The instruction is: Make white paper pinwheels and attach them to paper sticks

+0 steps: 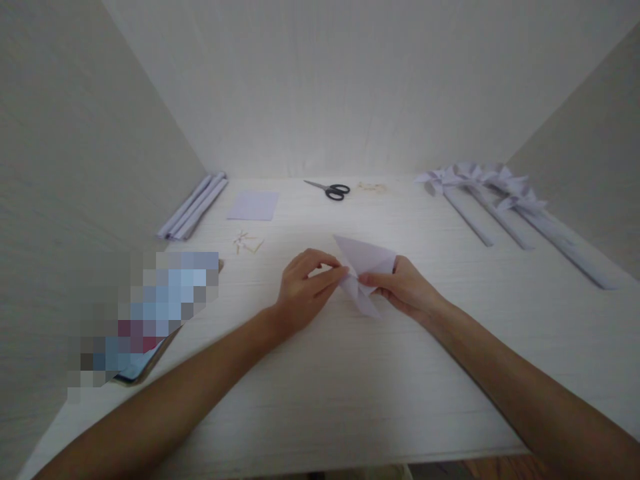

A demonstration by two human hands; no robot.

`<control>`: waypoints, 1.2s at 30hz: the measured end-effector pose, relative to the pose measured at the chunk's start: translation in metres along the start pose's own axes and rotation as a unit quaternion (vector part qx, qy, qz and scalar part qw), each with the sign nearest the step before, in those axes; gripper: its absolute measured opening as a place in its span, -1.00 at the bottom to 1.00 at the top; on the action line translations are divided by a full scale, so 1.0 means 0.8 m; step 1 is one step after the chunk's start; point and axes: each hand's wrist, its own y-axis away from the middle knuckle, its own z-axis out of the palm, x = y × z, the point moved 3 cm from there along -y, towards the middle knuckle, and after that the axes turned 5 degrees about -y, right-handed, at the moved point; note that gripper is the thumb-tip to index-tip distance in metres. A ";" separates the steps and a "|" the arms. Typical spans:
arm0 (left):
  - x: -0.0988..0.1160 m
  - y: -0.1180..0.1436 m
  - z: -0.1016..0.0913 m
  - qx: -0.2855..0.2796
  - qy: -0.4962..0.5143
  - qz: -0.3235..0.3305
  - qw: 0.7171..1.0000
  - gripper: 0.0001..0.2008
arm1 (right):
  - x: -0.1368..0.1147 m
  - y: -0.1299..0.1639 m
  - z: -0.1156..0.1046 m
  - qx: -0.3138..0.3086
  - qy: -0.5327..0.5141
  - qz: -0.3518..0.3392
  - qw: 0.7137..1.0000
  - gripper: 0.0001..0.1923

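Observation:
Above the middle of the table, both hands hold a white paper pinwheel (369, 253) with partly folded-in blades. My left hand (307, 283) pinches its inner part between thumb and fingers, from the left. From the right, my right hand (407, 283) grips the paper, thumb on top near the centre and fingers behind. One pointed corner sticks up to the far left and another flap hangs toward me. The fingertips hide the pinwheel's centre, so I cannot tell what fastens it.
Scissors (336, 191) lie at the back, beside small sticks (373, 187). A paper square (253, 205), rolled paper tubes (195, 207) and more small sticks (247, 241) are on the left, with a blurred phone (145, 357) nearer. Finished pinwheels on paper sticks (500, 213) lie right. Walls enclose the table.

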 end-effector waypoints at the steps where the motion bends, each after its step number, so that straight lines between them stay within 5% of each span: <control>1: 0.001 0.001 0.001 -0.010 -0.004 0.019 1.000 -0.87 | 0.000 0.000 0.000 -0.001 -0.002 -0.001 1.000 -0.76; 10: -0.001 0.003 0.005 -0.057 0.010 -0.002 0.998 -0.86 | 0.000 0.001 0.001 -0.016 -0.021 0.007 1.000 -0.76; 26: 0.009 0.000 -0.002 -0.040 -0.047 0.136 0.989 -0.83 | -0.001 0.001 0.002 -0.043 -0.020 0.018 0.999 -0.79; 36: 0.009 0.000 -0.002 -0.062 -0.047 0.163 0.984 -0.84 | -0.001 0.002 0.001 -0.057 -0.013 0.016 0.998 -0.79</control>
